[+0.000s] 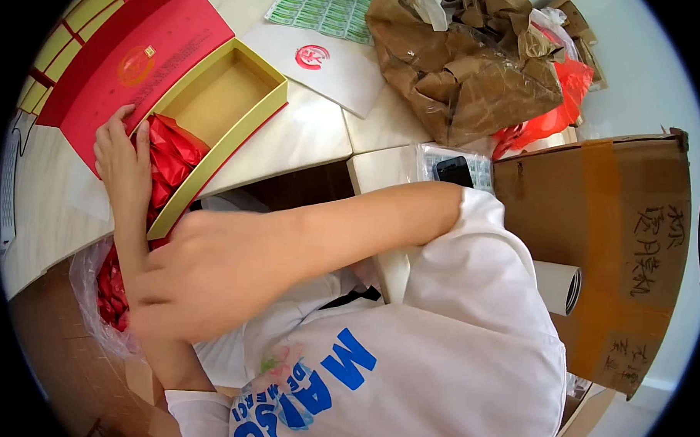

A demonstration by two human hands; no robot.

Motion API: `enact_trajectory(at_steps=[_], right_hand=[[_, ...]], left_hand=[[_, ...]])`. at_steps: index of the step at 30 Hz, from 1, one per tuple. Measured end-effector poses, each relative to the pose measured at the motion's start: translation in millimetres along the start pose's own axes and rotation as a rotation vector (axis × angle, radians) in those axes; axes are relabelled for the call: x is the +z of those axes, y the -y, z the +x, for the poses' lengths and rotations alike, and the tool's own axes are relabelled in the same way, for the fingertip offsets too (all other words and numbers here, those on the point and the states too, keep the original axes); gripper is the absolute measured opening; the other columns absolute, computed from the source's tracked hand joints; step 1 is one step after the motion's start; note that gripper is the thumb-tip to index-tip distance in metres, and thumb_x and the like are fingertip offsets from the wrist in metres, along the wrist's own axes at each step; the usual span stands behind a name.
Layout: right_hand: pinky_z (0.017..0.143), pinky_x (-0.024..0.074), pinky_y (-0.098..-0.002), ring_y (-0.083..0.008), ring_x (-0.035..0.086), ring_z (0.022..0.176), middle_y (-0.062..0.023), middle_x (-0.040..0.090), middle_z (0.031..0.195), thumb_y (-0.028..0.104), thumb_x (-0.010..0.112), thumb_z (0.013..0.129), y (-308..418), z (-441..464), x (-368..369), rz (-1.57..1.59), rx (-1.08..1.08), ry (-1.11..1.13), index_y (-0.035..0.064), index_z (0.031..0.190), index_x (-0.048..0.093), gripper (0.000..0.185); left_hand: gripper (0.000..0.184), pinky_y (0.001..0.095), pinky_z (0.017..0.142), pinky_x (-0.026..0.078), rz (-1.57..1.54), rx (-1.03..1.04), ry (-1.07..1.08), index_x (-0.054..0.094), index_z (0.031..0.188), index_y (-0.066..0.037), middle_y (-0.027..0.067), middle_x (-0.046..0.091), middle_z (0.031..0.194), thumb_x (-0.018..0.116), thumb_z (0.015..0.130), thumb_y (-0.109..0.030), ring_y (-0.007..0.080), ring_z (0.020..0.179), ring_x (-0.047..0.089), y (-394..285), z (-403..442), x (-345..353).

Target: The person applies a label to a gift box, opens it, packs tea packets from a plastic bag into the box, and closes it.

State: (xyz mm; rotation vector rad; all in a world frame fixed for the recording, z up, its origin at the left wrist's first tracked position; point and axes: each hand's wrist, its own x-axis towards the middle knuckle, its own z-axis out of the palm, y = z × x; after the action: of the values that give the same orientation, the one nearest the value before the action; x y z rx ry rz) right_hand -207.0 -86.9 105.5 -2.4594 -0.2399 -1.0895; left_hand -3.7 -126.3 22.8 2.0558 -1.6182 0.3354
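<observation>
A long red gift box (pixel 252 116) with a gold-yellow interior lies with its lid (pixel 159 46) folded back. Crumpled red foil (pixel 172 152) fills its near end, while the far end shows bare gold lining. My left hand (pixel 122 153) rests over the box's left edge, thumb against the foil, the other fingers stretched toward the lid. Crossing above my left forearm, my right hand (pixel 205 271) is blurred by motion and its fingers are unclear. Below them, a clear plastic bag (pixel 93 294) holds more red foil (pixel 112 291), partly hidden by my arms.
Gold-and-red compartments (pixel 71 28) stand at upper left. A white card with a red emblem (pixel 312 58), green printed sheets (pixel 324 11) and crumpled brown paper (pixel 463 68) lie at the back. A black phone (pixel 453 171) and a large cardboard box (pixel 634 251) are at right.
</observation>
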Motion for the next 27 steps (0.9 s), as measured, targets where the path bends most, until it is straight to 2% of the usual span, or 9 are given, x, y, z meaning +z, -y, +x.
enact_trajectory(at_steps=[2, 5, 6, 8, 11, 20, 25, 27], right_hand=[[0.04, 0.041, -0.0296, -0.0173, 0.053, 0.055, -0.004, 0.048, 0.067, 0.017, 0.064, 0.07, -1.4, -18.5, -16.0, 0.028, -0.019, -0.029, 0.0071, 0.077, 0.053, 0.016], [0.038, 0.0386, -0.0285, -0.0167, 0.049, 0.051, -0.0029, 0.043, 0.064, 0.012, 0.064, 0.067, -0.1, -29.6, -27.0, 0.136, -0.046, -0.135, 0.007, 0.074, 0.053, 0.014], [0.038, 0.0386, -0.0285, -0.0167, 0.049, 0.051, -0.0029, 0.043, 0.064, 0.012, 0.064, 0.067, 1.2, -31.7, -30.7, 0.138, -0.046, -0.142, 0.007, 0.074, 0.053, 0.014], [0.044, 0.0424, -0.0336, -0.0213, 0.057, 0.056, -0.0045, 0.054, 0.068, 0.02, 0.064, 0.076, 3.0, -30.3, -39.7, 0.074, -0.057, -0.132, 0.0083, 0.078, 0.056, 0.014], [0.044, 0.0428, -0.033, -0.0206, 0.056, 0.056, -0.0036, 0.053, 0.067, 0.019, 0.064, 0.075, 2.5, -26.9, -43.1, 0.106, -0.092, -0.272, 0.0083, 0.077, 0.056, 0.013], [0.036, 0.0395, -0.032, -0.0201, 0.052, 0.046, -0.0013, 0.048, 0.062, 0.022, 0.066, 0.07, 18.5, -10.2, -44.5, 0.072, -0.209, -0.249, 0.0102, 0.072, 0.052, 0.019], [0.037, 0.0391, -0.0316, -0.0197, 0.053, 0.047, -0.0006, 0.049, 0.063, 0.023, 0.066, 0.071, 19.9, -11.8, -39.9, 0.066, -0.194, -0.287, 0.0108, 0.074, 0.051, 0.019], [0.037, 0.0391, -0.0318, -0.0198, 0.053, 0.047, -0.0005, 0.049, 0.063, 0.023, 0.065, 0.071, 19.2, -11.0, -33.3, 0.075, -0.2, -0.284, 0.011, 0.074, 0.051, 0.019]], left_hand=[[0.037, 0.0455, 0.095, 0.038, 0.009, 0.016, -0.012, 0.05, 0.127, -0.015, 0.014, 0.049, 0.122, 0.05, 0.096, -0.035, 0.034, 0.112, 0.048, 3.2, -0.8, 1.5], [0.037, 0.0455, 0.095, 0.038, 0.006, 0.03, -0.023, 0.05, 0.127, -0.015, 0.0142, 0.049, 0.122, 0.05, 0.096, -0.034, 0.0342, 0.112, 0.048, 0.5, -0.1, 1.4], [0.037, 0.0454, 0.095, 0.038, -0.003, 0.027, -0.015, 0.05, 0.127, -0.014, 0.0143, 0.049, 0.122, 0.05, 0.096, -0.034, 0.0343, 0.112, 0.048, -0.1, -0.7, -0.2], [0.037, 0.0452, 0.095, 0.038, 0.016, 0.015, -0.001, 0.05, 0.126, -0.014, 0.0145, 0.049, 0.122, 0.05, 0.096, -0.034, 0.0343, 0.112, 0.048, -1.3, -0.2, -1.6], [0.036, 0.0449, 0.095, 0.037, 0.025, 0.004, 0.008, 0.051, 0.126, -0.013, 0.0149, 0.049, 0.122, 0.05, 0.096, -0.034, 0.0343, 0.112, 0.048, -1.1, 1.8, -0.9], [0.036, 0.0444, 0.097, 0.036, 0.002, 0.05, -0.008, 0.051, 0.126, -0.013, 0.0153, 0.049, 0.122, 0.051, 0.096, -0.032, 0.0343, 0.112, 0.048, 2.3, 1.4, 2.8], [0.035, 0.0445, 0.096, 0.036, 0.004, 0.029, 0.008, 0.052, 0.125, -0.013, 0.0151, 0.05, 0.122, 0.05, 0.096, -0.032, 0.0345, 0.112, 0.047, 1.0, 0.1, 0.8], [0.037, 0.0419, 0.098, 0.035, 0.027, 0.015, 0.019, 0.051, 0.125, -0.01, 0.0146, 0.052, 0.12, 0.049, 0.097, -0.033, 0.0314, 0.114, 0.047, 2.0, 1.6, 1.3]])
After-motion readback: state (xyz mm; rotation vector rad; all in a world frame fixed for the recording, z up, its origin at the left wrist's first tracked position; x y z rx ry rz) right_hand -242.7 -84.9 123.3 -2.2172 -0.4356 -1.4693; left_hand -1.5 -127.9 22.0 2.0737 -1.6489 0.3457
